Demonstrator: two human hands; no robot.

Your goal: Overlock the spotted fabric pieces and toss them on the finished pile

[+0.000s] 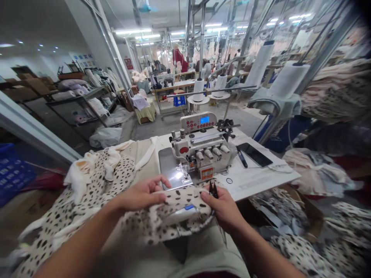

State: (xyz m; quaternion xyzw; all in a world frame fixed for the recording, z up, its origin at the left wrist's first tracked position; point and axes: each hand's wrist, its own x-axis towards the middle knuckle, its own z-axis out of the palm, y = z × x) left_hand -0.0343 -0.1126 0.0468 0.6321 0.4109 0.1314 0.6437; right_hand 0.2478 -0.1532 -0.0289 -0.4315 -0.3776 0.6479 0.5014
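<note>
A cream fabric piece with dark spots (181, 197) is stretched between my hands, just in front of the overlock sewing machine (203, 150). My left hand (147, 193) pinches its left part, thumb on top and fingers toward the machine's metal plate (175, 173). At the right edge my right hand (222, 202) grips the cloth with the thumb over it. Dark-bladed thread snips (213, 190) stick up from that same hand; their handles are mostly hidden. A blue mark (189, 207) shows on a pale strip on the cloth. The lower edge hangs over my lap.
More spotted fabric (116, 177) is heaped on the table's left. Right of the machine lie a black phone (255, 154) and a dark blue-handled tool (242, 158). Thread cones (198, 90) stand behind. A box of scraps (304, 212) sits at the lower right, below the table edge.
</note>
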